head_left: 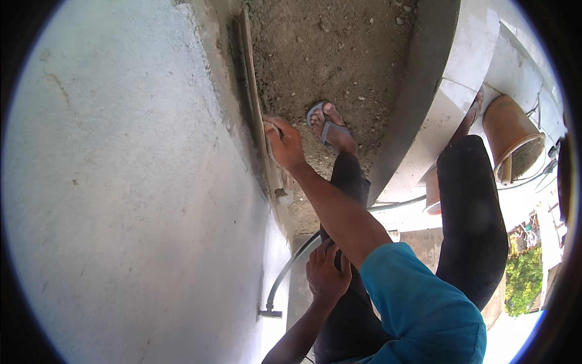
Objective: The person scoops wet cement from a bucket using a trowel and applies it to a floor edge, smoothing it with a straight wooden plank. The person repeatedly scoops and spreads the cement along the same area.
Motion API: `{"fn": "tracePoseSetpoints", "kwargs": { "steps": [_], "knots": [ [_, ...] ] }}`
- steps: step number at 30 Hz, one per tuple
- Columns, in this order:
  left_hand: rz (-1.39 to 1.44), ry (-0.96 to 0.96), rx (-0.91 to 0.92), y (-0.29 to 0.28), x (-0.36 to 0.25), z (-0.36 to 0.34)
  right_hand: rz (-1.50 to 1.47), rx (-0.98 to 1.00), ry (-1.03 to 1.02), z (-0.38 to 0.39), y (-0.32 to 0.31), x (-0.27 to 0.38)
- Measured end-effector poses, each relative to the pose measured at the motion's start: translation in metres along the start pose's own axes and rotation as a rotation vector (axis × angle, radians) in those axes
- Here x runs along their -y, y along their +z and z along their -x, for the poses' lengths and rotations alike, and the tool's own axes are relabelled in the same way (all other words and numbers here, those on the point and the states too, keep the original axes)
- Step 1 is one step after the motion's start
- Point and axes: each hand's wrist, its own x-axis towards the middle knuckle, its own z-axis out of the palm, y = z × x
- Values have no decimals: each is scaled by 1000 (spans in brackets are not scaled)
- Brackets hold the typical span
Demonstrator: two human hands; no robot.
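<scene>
My right hand (285, 142) reaches forward to the left, its fingers closed on a long, narrow wooden board (250, 73). The board lies lengthwise along the foot of the pale plastered wall (133, 170), where a band of rough grey mortar (221, 48) shows. Down at my bent leg is my left hand (328, 273), with its fingers curled in. A small dark patch (338, 261) shows between thumb and fingers; whether it is a held thing or trouser cloth is unclear.
My sandalled foot (330, 124) stands on gritty soil (333, 54). To the right runs a pale raised ledge (451, 91). On it lies a brown bucket (509, 124) with a stick inside, and another reddish container (432, 191) is partly hidden. A grey hose (288, 267) joins a wall tap (270, 313).
</scene>
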Motion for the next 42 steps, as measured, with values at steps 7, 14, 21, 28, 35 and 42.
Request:
{"fn": "tracePoseSetpoints", "kwargs": {
  "steps": [7, 14, 21, 28, 35, 42],
  "knots": [
    [-9, 32, -43, 3, -1, -5, -20, 12, 20, -11, -2, -2],
    [-9, 19, -21, -1, -3, -6, -23, 41, 144, -14, -5, 0],
    [-44, 37, -22, 2, -3, -5, -51, 30, -3, -19, -14, 3],
    [-49, 7, 9, 4, -4, -4, 22, 17, -63, -18, -27, 13],
    [-68, -6, 15, 5, -9, -3, 54, 48, 53, -21, -30, 9],
    [-70, -30, 39, 4, -15, -1, -28, 101, 68, -13, -26, 24]
  ]
}}
